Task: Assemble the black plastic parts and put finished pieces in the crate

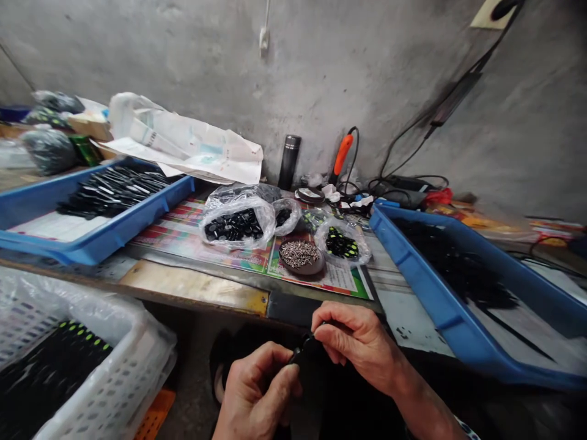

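Note:
Just in front of the table edge, my left hand (pixel 259 388) pinches one end of a small black part (pixel 300 353). My right hand (pixel 351 342) closes its thumb and fingers on the other end. Dark clothing behind the part blurs its outline, so its exact kind cannot be made out. Beyond my hands, a round brown dish (pixel 312 267) holds many small metal screws (pixel 299 253). Next to it, a clear bag (pixel 362 247) contains black pieces with yellow-green ovals. Another plastic bag (pixel 268 229) to the left is filled with small black round pieces (pixel 233 226).
A blue tray (pixel 87 247) with slim black parts stands at left, and another blue tray (pixel 426 293) at right. A white perforated basket (pixel 123 366) sits lower left. Against the wall are a dark cylinder (pixel 290 162) and an orange-handled corded tool (pixel 343 154).

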### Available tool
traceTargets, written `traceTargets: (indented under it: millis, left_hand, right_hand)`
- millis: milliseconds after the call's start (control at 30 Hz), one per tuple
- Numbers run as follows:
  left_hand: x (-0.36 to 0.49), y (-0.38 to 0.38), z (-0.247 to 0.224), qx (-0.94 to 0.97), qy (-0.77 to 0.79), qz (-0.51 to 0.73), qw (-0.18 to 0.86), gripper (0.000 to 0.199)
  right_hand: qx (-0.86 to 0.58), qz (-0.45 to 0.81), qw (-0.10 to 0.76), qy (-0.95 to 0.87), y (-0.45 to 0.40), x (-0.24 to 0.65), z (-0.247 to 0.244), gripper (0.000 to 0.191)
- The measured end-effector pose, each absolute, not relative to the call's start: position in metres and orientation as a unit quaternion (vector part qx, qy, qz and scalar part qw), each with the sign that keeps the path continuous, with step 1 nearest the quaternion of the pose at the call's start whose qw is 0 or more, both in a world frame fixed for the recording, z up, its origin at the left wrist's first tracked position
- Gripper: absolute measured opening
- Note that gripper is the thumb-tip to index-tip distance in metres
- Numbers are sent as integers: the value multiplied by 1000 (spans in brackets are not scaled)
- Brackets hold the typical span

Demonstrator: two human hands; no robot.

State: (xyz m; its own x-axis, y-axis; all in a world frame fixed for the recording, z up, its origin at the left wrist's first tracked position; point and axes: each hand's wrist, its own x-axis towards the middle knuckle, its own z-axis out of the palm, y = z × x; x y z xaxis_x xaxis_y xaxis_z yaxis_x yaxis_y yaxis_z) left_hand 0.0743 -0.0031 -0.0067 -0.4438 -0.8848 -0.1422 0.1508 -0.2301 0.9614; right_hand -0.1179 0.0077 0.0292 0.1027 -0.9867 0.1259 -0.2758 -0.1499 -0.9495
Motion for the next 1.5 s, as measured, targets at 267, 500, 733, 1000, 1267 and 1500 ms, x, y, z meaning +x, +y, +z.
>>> traceTargets:
  millis: [267,500,733,1000,1267,1500]
  left_hand:
    - [69,4,-12,380,-564,-639,359,45]
    - [65,9,-22,383,-604,-597,364,36]
    - [57,7,-19,352,-456,-758,308,45]
    - [54,7,-34,312,-358,-827,300,48]
    - [55,8,-26,334,-346,-825,297,51]
    - [53,6,-36,335,-343,-820,313,51]
  right_hand:
    - [-628,-435,424,486,13,-122,27,43]
    - [-677,-397,396,477,19,-124,26,33]
    - [-561,-464,456,512,24,-116,6,29]
    - [-521,-498,449,528,28,-105,-5,36]
    - [-527,-483,454,531,30,-103,-10,37]
    - [-513,-494,443,545,30,-96,-22,42]
